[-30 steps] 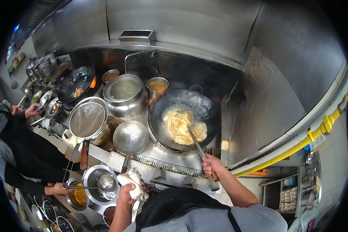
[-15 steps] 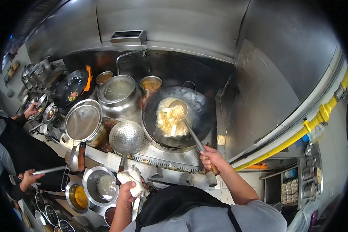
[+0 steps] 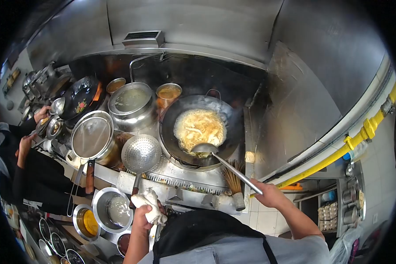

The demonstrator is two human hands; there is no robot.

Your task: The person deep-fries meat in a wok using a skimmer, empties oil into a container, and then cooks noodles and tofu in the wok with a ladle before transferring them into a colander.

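My right hand (image 3: 269, 195) is wrapped round the end of a long-handled metal ladle (image 3: 237, 174). Its bowl dips into the near side of a black wok (image 3: 169, 119), at the edge of pale yellow, stringy food (image 3: 198, 125) in frothy liquid. Low at the front of the stove, my left hand (image 3: 142, 219) grips a bunched white cloth (image 3: 149, 207). Just beyond the cloth lies a perforated skimmer (image 3: 141, 153), its handle pointing back toward that hand. A bamboo brush (image 3: 232, 182) stands at the stove front, beneath the ladle's handle in this view.
Left of the wok stand a lidded steel pot (image 3: 132, 119), a strainer over another pot (image 3: 92, 135) and a small pot of orange liquid (image 3: 168, 93). Steel bowls (image 3: 114, 211) line the near left. A co-worker's arm (image 3: 24, 147) is beside a second wok (image 3: 81, 99).
My right hand has moved right and nearer, drawing the ladle from the wok's middle to its near side. The food has spread out in the liquid. The left hand stays put with the cloth.
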